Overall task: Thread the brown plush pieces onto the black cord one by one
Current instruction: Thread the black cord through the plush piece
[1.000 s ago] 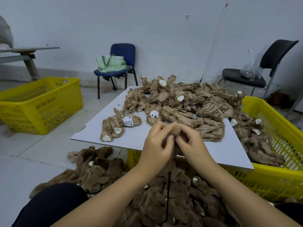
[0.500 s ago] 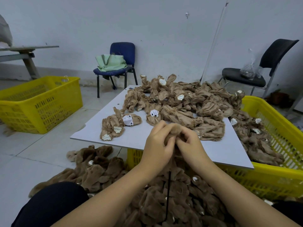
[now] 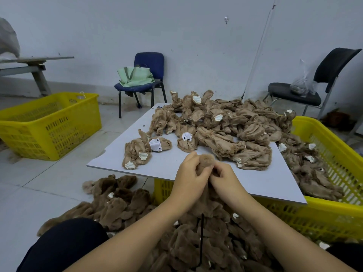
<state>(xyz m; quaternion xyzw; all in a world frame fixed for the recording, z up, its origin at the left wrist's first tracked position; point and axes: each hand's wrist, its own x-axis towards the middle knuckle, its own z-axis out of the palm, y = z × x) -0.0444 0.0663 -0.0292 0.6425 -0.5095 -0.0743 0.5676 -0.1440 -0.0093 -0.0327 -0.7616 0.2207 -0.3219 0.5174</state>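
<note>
Both hands meet over the near edge of a white board point(image 3: 169, 165). My left hand point(image 3: 189, 178) and my right hand point(image 3: 225, 178) pinch one brown plush piece point(image 3: 206, 160), whose fuzzy top bulges above the fingers. A black cord point(image 3: 201, 238) hangs straight down below the hands, into a heap of darker brown plush pieces point(image 3: 125, 205) on the floor and my lap. A big pile of tan, inside-out plush pieces point(image 3: 225, 130) covers the far half of the board. The cord's upper end is hidden by my fingers.
The board rests on a yellow crate point(image 3: 334, 209) that holds more plush pieces. A second yellow crate point(image 3: 47, 124) stands on the floor at left. A blue chair point(image 3: 149, 75) with a green bag and a black chair point(image 3: 294, 93) stand at the wall.
The plush piece has risen between my fingers, so its rounded top now shows above them. Both hands stay together at the same spot.
</note>
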